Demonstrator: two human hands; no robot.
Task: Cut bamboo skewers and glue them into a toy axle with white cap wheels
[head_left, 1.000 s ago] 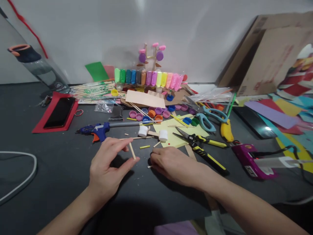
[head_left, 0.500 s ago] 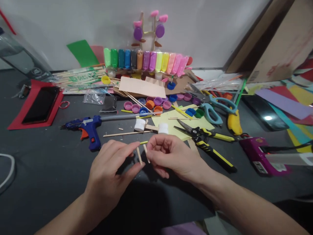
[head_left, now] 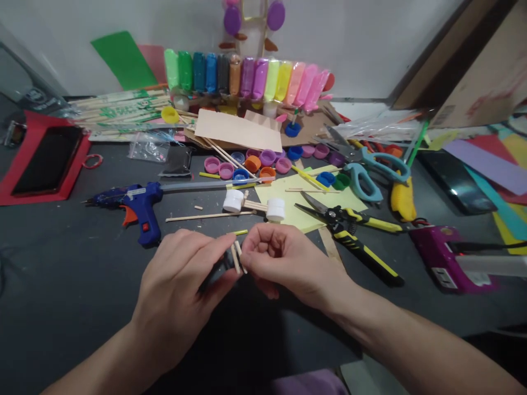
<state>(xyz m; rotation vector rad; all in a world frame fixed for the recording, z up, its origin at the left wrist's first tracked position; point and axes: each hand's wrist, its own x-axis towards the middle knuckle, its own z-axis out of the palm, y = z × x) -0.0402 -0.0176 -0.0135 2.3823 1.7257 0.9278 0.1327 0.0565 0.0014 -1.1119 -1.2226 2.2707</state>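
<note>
Between the thumb and fingers of my left hand (head_left: 181, 280), closed on its two ends, is a short wooden stick (head_left: 235, 259). My right hand (head_left: 284, 260) pinches a second short wooden stick (head_left: 241, 257) and holds it alongside the first, nearly parallel; whether they touch I cannot tell. Just beyond the fingertips lies a short yellow-green stick piece (head_left: 240, 232). Behind it sits a small piece made of wooden sticks with white bottle caps (head_left: 275, 209) at both ends. A long thin stick (head_left: 206, 216) lies to its left.
A blue glue gun (head_left: 147, 211) lies at left, and black-and-yellow pruning shears (head_left: 349, 236) at right beside blue-handled scissors (head_left: 366, 184). Coloured bottle caps (head_left: 267, 158) and wrapped clay sticks (head_left: 247, 77) line the back. A purple power block (head_left: 436, 258) stands far right.
My right hand has brought its stick leftward, close against the stick in my left hand. The camera view has tilted down slightly, so the background sits higher.
</note>
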